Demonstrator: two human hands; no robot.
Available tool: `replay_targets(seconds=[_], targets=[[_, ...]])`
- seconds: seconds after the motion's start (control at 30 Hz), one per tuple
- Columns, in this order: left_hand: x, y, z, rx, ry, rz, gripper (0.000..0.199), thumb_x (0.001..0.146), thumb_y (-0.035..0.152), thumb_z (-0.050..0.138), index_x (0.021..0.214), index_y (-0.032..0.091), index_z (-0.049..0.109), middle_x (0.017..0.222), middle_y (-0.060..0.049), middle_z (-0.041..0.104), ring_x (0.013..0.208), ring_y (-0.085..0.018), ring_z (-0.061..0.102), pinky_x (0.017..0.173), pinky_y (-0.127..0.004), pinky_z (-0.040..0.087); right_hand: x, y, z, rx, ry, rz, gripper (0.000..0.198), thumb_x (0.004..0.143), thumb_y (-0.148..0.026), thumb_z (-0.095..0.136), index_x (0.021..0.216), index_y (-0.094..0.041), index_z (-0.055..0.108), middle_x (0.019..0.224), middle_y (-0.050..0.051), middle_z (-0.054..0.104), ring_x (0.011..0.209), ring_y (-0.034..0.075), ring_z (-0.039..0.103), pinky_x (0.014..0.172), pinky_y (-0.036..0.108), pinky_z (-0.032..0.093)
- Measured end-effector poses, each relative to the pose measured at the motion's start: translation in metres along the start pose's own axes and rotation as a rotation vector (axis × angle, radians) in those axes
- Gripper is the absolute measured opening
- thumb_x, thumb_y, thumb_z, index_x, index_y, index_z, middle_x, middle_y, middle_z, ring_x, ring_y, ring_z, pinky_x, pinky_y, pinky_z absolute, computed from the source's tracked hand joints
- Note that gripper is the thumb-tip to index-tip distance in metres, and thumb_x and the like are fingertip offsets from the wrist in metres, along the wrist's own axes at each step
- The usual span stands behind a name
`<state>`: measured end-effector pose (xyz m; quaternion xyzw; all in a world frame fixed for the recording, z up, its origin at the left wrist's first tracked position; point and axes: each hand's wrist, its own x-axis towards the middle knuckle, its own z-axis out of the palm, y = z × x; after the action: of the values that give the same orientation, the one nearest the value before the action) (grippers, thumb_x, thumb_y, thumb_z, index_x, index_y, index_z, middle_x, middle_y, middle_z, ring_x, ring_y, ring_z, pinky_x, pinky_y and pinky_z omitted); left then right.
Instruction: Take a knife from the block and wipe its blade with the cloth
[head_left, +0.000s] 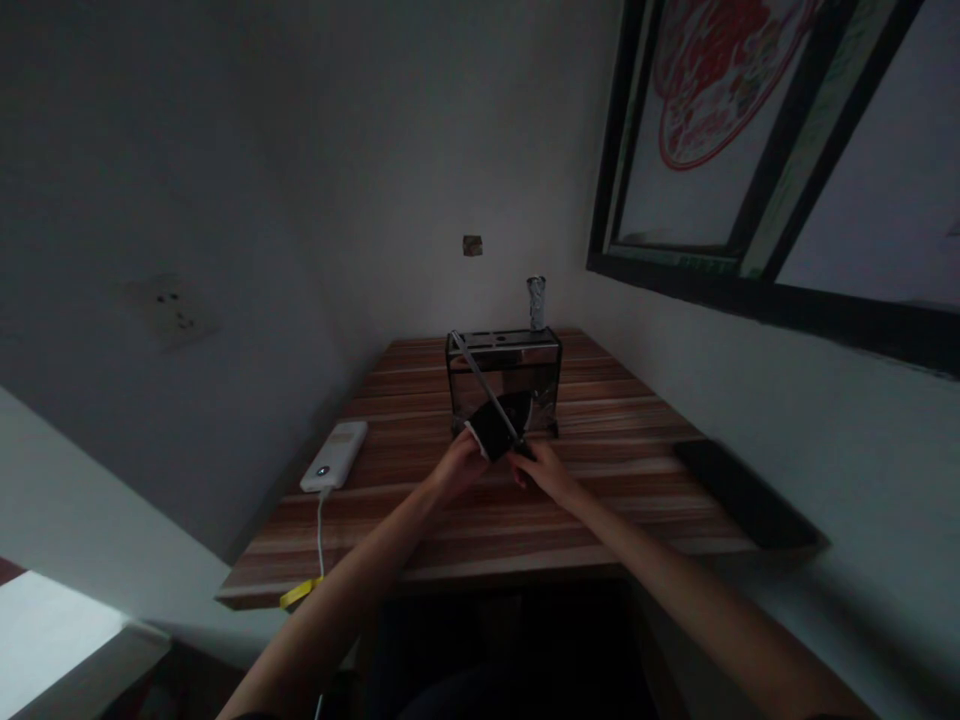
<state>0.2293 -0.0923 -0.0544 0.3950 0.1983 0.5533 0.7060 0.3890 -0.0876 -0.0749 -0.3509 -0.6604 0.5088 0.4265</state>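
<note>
"Near the middle of the frame, what is showing?"

"One dark, pale-edged piece, being held up in front of a black-framed box. A slim metal rod is slanting across it toward the upper left."

"Grip?"

"Left hand is grasping the piece by its lower left edge, fingers partly hiding behind it. Right hand is closing its fingers round the rod's dark handle."

"Outward from there?"

"Above the box's right end, a silvery patterned cylinder is standing; on it or behind it, can't tell. Left of frame, a white device is lying on the striped table, its cable running down toward a yellow tag. Right of frame, a flat black slab is lying near the table's edge."
</note>
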Motion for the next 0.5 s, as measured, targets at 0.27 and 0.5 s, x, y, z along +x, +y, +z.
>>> replay_targets(seconds=[0.27, 0.5], targets=[[-0.0009, -0.0019, 0.0015, 0.282, 0.104, 0.12, 0.034, 0.056, 0.024, 0.077, 0.085, 0.017, 0.061, 0.079, 0.0, 0.065, 0.077, -0.014, 0.058, 0.075, -0.025, 0.043, -0.0032, -0.0026, -0.0007, -0.074, 0.045, -0.013, 0.032, 0.071, -0.047, 0.058, 0.067, -0.017, 0.051, 0.038, -0.006, 0.049, 0.03, 0.01, 0.047, 0.032, 0.019, 0.037], [0.0044, -0.0017, 0.003, 0.556, 0.24, 0.234, 0.027, 0.057, 0.026, 0.074, 0.08, 0.016, 0.063, 0.077, -0.002, 0.067, 0.072, -0.016, 0.06, 0.071, -0.026, 0.045, -0.0034, -0.0024, 0.0004, -0.175, 0.099, 0.034, 0.027, 0.069, -0.042, 0.059, 0.064, -0.017, 0.052, 0.033, -0.009, 0.042, 0.026, 0.007, 0.039, 0.028, 0.017, 0.027]])
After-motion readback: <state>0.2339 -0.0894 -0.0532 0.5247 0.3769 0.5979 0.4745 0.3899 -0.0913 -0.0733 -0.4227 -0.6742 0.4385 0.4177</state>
